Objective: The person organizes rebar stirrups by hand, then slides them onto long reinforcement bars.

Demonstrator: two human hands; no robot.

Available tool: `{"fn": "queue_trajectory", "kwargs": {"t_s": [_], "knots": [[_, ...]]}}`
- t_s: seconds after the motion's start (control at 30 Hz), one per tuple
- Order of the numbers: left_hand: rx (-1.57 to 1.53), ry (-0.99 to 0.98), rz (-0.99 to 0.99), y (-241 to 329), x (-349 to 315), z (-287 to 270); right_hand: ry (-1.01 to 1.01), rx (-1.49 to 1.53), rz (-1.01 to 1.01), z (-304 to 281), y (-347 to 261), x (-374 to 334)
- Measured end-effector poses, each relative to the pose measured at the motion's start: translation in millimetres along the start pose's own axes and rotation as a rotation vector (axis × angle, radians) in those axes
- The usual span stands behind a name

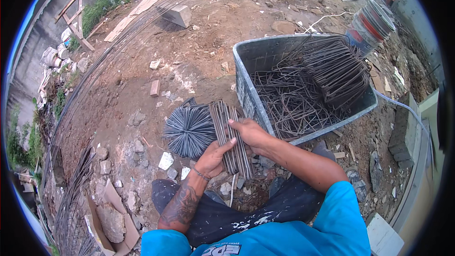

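Note:
A stack of brown rectangular rebar stirrups (231, 142) is held upright between my two hands in front of my knees. My left hand (211, 158) grips its left side low down, thumb laid across the bars. Higher up on the right side, my right hand (250, 133) is closed round it with the thumb on the front. Just left of the stack, close against it, a round bundle of grey steel wires (188, 130) fans out from a tight centre on the ground. The fingers behind the stack are partly hidden.
A grey plastic tub (256, 92) to the right holds tangled loose stirrups (298, 97) and a neat stirrup bundle (335, 71). Stacked buckets (371, 26) stand behind it. Long rebar rods (78, 87) curve along the left. A concrete block (177, 15), brick (155, 88) and rubble lie about.

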State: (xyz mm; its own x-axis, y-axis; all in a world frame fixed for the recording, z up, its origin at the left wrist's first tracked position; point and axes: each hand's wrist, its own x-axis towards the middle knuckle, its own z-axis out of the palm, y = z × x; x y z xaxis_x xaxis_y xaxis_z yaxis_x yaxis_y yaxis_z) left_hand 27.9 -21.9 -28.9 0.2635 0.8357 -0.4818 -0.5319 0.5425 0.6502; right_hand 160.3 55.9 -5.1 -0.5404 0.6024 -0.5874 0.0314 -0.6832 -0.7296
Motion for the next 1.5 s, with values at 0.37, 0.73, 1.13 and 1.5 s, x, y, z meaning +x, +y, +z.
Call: {"fn": "queue_trajectory", "kwargs": {"t_s": [0.37,0.73,1.13,1.5], "knots": [[0.041,-0.072,0.051,-11,4,-3,0.274,-0.808,-0.491,-14,10,19],[-0.029,-0.009,0.036,-10,2,10,0.153,-0.262,-0.229,-4,13,10],[-0.028,0.145,0.082,-3,-5,17,0.075,-1.085,-0.372,-50,-55,0],[-0.048,0.132,0.115,12,7,13,0.524,-1.585,0.126,-164,-24,53]]}}
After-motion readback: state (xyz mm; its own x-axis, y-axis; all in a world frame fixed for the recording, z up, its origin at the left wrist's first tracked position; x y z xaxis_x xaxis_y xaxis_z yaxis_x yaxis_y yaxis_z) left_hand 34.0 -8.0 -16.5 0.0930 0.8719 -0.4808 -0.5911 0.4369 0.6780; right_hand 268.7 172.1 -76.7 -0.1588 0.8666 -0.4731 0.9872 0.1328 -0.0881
